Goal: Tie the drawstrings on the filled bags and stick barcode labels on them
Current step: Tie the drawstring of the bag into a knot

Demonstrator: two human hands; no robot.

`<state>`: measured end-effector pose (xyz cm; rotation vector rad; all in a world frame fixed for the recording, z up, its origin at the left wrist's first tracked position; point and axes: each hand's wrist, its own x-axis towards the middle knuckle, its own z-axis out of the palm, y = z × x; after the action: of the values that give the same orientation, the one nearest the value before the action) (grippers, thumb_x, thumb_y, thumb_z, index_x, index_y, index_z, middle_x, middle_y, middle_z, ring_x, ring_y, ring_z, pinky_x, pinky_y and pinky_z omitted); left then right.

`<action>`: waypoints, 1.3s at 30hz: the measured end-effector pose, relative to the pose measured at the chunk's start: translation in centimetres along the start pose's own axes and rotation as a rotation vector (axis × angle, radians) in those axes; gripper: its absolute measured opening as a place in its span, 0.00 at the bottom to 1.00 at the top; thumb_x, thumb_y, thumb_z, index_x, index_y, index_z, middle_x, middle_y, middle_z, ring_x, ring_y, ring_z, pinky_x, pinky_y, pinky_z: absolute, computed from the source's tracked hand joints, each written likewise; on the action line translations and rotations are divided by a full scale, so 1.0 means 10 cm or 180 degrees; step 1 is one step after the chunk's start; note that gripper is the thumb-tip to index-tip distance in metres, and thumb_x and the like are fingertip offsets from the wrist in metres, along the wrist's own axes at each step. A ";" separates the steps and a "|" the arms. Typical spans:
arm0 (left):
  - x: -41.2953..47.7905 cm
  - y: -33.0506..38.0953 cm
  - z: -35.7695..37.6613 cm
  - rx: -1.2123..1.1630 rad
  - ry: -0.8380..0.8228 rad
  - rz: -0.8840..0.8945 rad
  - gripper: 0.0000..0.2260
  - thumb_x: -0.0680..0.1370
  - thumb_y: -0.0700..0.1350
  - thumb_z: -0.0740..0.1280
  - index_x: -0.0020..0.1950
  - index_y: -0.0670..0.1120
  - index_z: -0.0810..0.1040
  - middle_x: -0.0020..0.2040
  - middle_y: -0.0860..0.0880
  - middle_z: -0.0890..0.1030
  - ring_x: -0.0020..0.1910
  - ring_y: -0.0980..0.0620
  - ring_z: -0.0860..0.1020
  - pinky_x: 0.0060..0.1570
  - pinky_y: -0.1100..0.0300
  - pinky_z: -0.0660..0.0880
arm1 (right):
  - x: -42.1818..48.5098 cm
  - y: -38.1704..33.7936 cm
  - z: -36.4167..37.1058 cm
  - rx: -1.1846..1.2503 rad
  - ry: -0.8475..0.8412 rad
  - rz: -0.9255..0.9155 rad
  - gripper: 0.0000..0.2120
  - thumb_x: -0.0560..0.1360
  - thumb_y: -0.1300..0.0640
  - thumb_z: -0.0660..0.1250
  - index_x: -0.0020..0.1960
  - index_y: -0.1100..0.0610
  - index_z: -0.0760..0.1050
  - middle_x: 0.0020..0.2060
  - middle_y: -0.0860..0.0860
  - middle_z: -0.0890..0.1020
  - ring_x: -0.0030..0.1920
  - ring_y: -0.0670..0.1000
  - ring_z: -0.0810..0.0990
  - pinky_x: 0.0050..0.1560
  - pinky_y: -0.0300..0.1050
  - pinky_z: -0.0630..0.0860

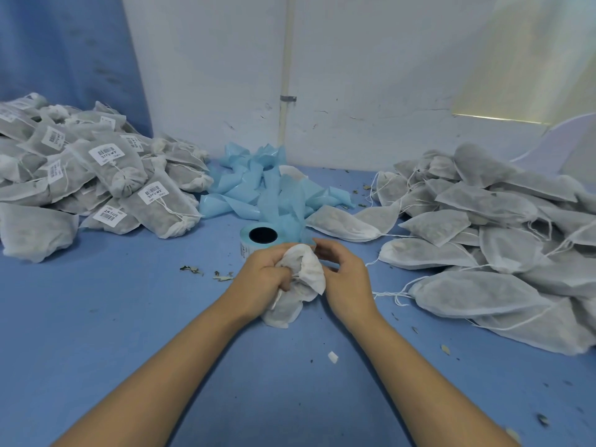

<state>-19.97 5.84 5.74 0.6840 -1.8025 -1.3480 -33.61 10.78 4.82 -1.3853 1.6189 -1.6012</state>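
From the head camera: mid-table on a blue tabletop (129,333), a person's left hand (267,272) grips the bunched neck of a white fabric drawstring bag (290,304), fingers curled tight. The right hand (345,279) meets the bag's mouth with bent fingers; I cannot tell whether it pinches anything. A pale blue label roll (263,235) stands just behind. A heap of labelled bags (106,175) lies left, a heap of unlabelled bags (483,237) right.

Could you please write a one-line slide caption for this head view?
Left hand and right hand hold a bag; labelled pile left, unlabelled pile right, label roll behind.
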 end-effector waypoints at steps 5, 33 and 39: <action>0.00 0.00 -0.01 0.0066 0.0069 0.0119 0.21 0.59 0.36 0.58 0.48 0.46 0.81 0.44 0.54 0.82 0.45 0.59 0.78 0.43 0.70 0.72 | 0.01 0.00 0.00 0.0052 0.0126 -0.0025 0.11 0.73 0.63 0.71 0.44 0.46 0.78 0.40 0.41 0.82 0.39 0.34 0.79 0.41 0.28 0.73; 0.01 0.01 -0.06 0.0070 0.0403 -0.0111 0.22 0.57 0.37 0.58 0.48 0.28 0.73 0.46 0.31 0.74 0.43 0.47 0.71 0.45 0.55 0.66 | 0.05 0.00 -0.04 0.0650 0.0143 0.0465 0.07 0.76 0.62 0.68 0.44 0.52 0.83 0.42 0.49 0.86 0.46 0.48 0.84 0.51 0.39 0.79; 0.02 0.00 -0.05 0.0037 0.0425 -0.0070 0.22 0.58 0.37 0.58 0.48 0.28 0.73 0.45 0.33 0.74 0.44 0.47 0.71 0.45 0.55 0.66 | 0.06 0.00 -0.06 0.0873 0.0477 0.0572 0.08 0.76 0.61 0.68 0.42 0.50 0.82 0.38 0.45 0.85 0.39 0.42 0.81 0.42 0.32 0.75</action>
<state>-19.61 5.41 5.84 0.7837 -1.7023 -1.2762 -34.34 10.56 5.14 -0.9736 1.4896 -1.7742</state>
